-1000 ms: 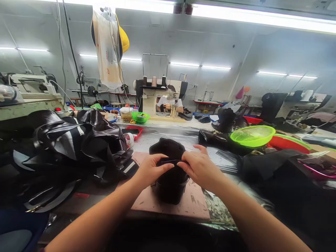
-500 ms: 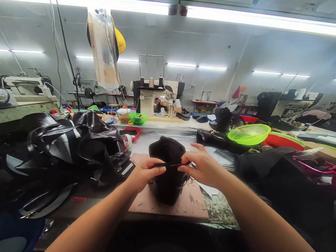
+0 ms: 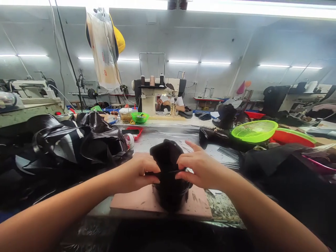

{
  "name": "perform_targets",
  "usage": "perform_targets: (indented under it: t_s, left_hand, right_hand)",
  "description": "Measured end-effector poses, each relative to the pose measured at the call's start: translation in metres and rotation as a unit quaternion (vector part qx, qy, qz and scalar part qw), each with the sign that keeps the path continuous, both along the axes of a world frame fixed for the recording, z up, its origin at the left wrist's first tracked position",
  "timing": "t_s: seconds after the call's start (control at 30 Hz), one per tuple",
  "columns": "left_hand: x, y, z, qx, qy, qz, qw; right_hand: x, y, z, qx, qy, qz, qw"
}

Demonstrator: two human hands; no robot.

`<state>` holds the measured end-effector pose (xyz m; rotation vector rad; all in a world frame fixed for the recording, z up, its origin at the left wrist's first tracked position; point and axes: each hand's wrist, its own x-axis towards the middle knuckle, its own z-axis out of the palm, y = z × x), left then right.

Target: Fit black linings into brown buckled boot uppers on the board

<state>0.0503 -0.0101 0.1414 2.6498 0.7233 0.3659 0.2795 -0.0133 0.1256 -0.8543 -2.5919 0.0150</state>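
Observation:
A black piece that looks like a boot upper (image 3: 172, 199) stands on a pink board (image 3: 131, 205) in front of me. Across its front runs a thin black strap (image 3: 168, 172). My left hand (image 3: 143, 171) pinches the strap at its left end, thumb below and fingers above. On the other side my right hand (image 3: 193, 166) grips it between thumb and fingers, the index finger raised and pointing away. Black on black hides whether the strap is joined to the upper.
Glossy dark leather pieces (image 3: 91, 140) pile up on the left. To the right are a green sieve (image 3: 254, 131), dark boots (image 3: 214, 136) and black cloth (image 3: 278, 171). Behind stand a red tray (image 3: 139, 132), a green bowl (image 3: 139, 118) and a sewing machine (image 3: 148, 99), with another person beyond.
Both hands have come slightly lower with the strap, and my left hand has turned flatter, its forearm swinging out to the left. The camera view has shifted a little.

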Motion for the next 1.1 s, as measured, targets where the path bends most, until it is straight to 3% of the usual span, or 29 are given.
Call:
perform_targets:
  t_s: [0.13,0.23,0.33,0.47,0.57,0.77,0.87,0.97,1.1]
  left_hand:
    - [0.005,0.001,0.013,-0.044,0.119,-0.015,0.992]
    - [0.018,-0.002,0.024,-0.002,0.179,0.016,0.984]
    - [0.03,-0.006,0.026,0.017,0.141,0.02,0.99]
    - [0.034,-0.009,0.02,-0.026,0.07,0.02,0.997]
    - [0.033,-0.011,0.017,-0.067,0.072,0.036,0.994]
    - [0.035,-0.007,0.029,-0.123,0.116,-0.023,0.985]
    - [0.041,-0.005,0.036,-0.086,0.158,-0.047,0.983]
    - [0.047,-0.009,0.037,-0.009,0.184,-0.018,0.983]
    - [0.045,-0.014,0.03,-0.015,0.144,0.019,0.989]
  right_hand:
    - [-0.002,0.0,-0.003,0.024,0.009,-0.006,1.0]
    - [-0.008,-0.008,-0.006,0.064,0.023,-0.013,0.998]
    - [-0.007,-0.018,-0.004,0.067,0.027,-0.001,0.997]
    - [0.006,-0.019,0.006,-0.042,-0.028,0.008,0.999]
    - [0.016,-0.015,0.012,-0.088,-0.041,0.016,0.995]
    - [0.015,-0.015,0.007,-0.047,0.008,0.006,0.999]
    - [0.005,-0.023,0.001,0.008,0.015,-0.023,1.0]
    - [0.001,-0.029,0.0,0.045,0.01,-0.019,0.999]
    - [0.016,-0.022,0.006,-0.046,-0.023,0.002,0.999]
